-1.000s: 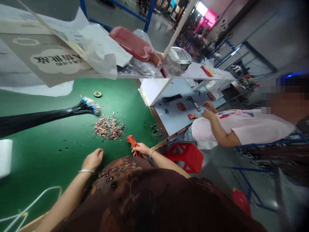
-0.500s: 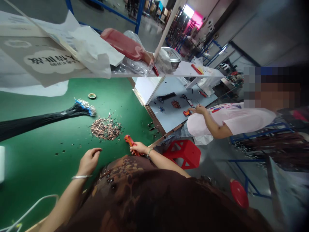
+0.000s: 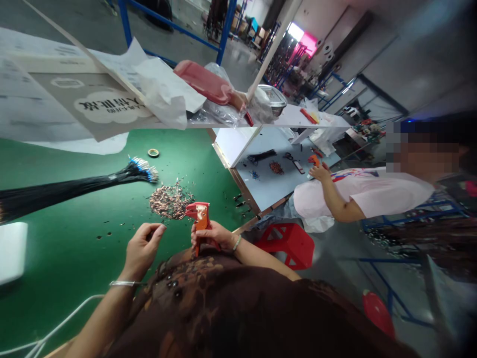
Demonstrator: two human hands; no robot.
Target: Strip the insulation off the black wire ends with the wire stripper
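My right hand (image 3: 210,236) is shut on an orange wire stripper (image 3: 200,219), holding it upright above the green work mat (image 3: 74,253). My left hand (image 3: 143,248) hovers over the mat with curled fingers, and nothing shows in them. Just beyond both hands lies a loose pile of copper-coloured wire ends (image 3: 168,201). Further left, a thick bundle of black wires (image 3: 74,189) ends in blue-tipped, bare ends. A small roll of tape (image 3: 153,153) lies on the mat.
A shelf with papers, plastic bags and a metal tray (image 3: 271,99) overhangs the mat. Beyond the mat's edge is a pale blue table (image 3: 268,186), where a co-worker's hand (image 3: 319,172) holds an orange tool. A red stool (image 3: 285,244) stands on the floor.
My right hand has lifted the orange wire stripper off the mat to upright. My left hand has moved closer to the pile and curled. The co-worker has picked up an orange tool.
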